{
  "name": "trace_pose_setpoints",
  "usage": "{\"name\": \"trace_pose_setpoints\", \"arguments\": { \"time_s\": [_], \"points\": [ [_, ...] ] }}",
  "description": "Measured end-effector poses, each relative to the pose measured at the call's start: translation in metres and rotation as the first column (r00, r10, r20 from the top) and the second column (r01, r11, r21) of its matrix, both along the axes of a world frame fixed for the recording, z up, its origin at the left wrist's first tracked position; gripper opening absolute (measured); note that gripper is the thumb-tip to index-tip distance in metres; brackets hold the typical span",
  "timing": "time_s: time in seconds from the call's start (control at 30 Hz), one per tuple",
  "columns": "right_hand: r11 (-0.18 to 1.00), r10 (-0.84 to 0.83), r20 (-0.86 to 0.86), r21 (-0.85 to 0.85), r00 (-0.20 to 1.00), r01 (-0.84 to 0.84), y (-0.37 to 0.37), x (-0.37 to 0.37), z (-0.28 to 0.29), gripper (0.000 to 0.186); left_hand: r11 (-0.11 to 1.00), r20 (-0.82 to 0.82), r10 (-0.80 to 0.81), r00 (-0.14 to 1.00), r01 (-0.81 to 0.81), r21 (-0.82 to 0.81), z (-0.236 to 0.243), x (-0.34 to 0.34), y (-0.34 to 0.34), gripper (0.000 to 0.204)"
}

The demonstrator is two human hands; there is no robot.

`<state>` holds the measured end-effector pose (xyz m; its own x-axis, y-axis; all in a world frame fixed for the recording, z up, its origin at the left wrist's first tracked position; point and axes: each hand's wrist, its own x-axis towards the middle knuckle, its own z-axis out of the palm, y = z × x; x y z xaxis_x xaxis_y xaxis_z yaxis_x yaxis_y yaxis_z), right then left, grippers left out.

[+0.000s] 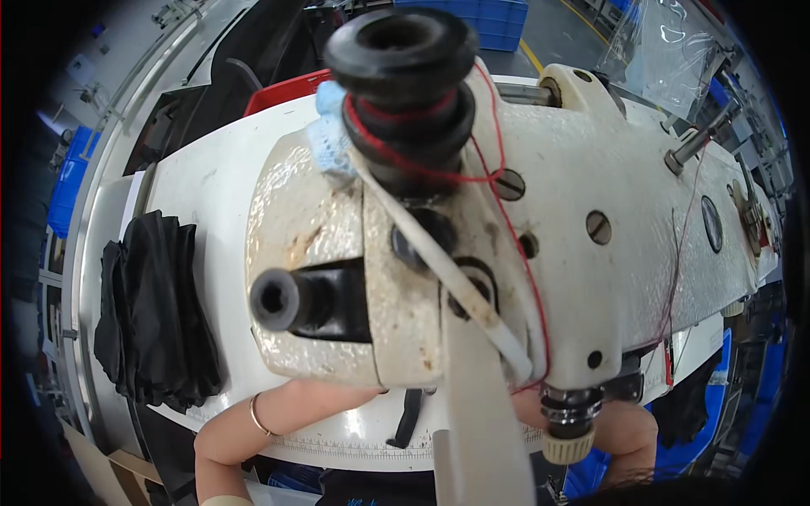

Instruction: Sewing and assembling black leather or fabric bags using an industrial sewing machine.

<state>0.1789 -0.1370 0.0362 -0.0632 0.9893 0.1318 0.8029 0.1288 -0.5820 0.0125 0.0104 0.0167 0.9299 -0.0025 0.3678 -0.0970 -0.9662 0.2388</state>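
A cream-white sewing machine (557, 244) fills the middle and right of the head view. Its head covers most of both hands. My left hand (337, 395) reaches in under it from the lower left, a bracelet on the forearm, and its fingers are hidden. From the lower right comes my right arm; only a patch of my right hand (529, 408) shows behind the machine's parts. Whatever either hand holds is out of sight. Beside the left hand a narrow black strip (409, 418) lies on the white table. Red thread (538, 312) runs down the machine's front.
A stack of black fabric pieces (156, 312) rests on the table's left side. A red tray (287, 91) stands behind the machine, with a blue crate (472, 24) farther back. More dark fabric (682, 409) hangs at the right. A ruler scale (346, 449) follows the near edge.
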Motion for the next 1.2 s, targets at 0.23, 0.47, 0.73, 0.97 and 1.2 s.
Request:
{"name": "trace_pose_setpoints", "arguments": {
  "time_s": [0.23, 0.47, 0.73, 0.97, 1.2],
  "points": [
    [0.943, 0.087, 0.306, 0.283, 0.948, -0.177, -0.008, -0.004, 0.011, 0.033, 0.977, -0.060, 0.168, 0.984, -0.158, 0.143, 0.063, 0.014, -0.008, 0.013],
    [0.793, 0.078, 0.430, 0.520, 0.899, -0.317, -0.060, -0.037, 0.014, 0.031, 0.854, -0.116, -0.127, 0.985, 0.168, 0.492, 0.089, -0.060, -0.089, 0.007],
    [0.808, 0.025, 0.282, 0.559, 0.959, -0.186, -0.064, -0.045, 0.018, 0.028, 0.926, 0.330, 0.118, 0.937, -0.224, 0.304, 0.044, -0.072, -0.105, 0.017],
    [0.801, 0.020, 0.283, 0.570, 0.959, -0.185, -0.066, -0.043, 0.025, 0.022, 0.971, 0.228, 0.204, 0.952, -0.167, -0.168, 0.055, -0.067, -0.097, 0.035],
    [0.872, 0.160, 0.404, 0.370, 0.901, -0.321, -0.075, -0.039, 0.012, 0.024, 0.780, 0.109, 0.493, 0.863, -0.383, -0.496, 0.107, -0.063, -0.007, 0.046]
  ]
}}
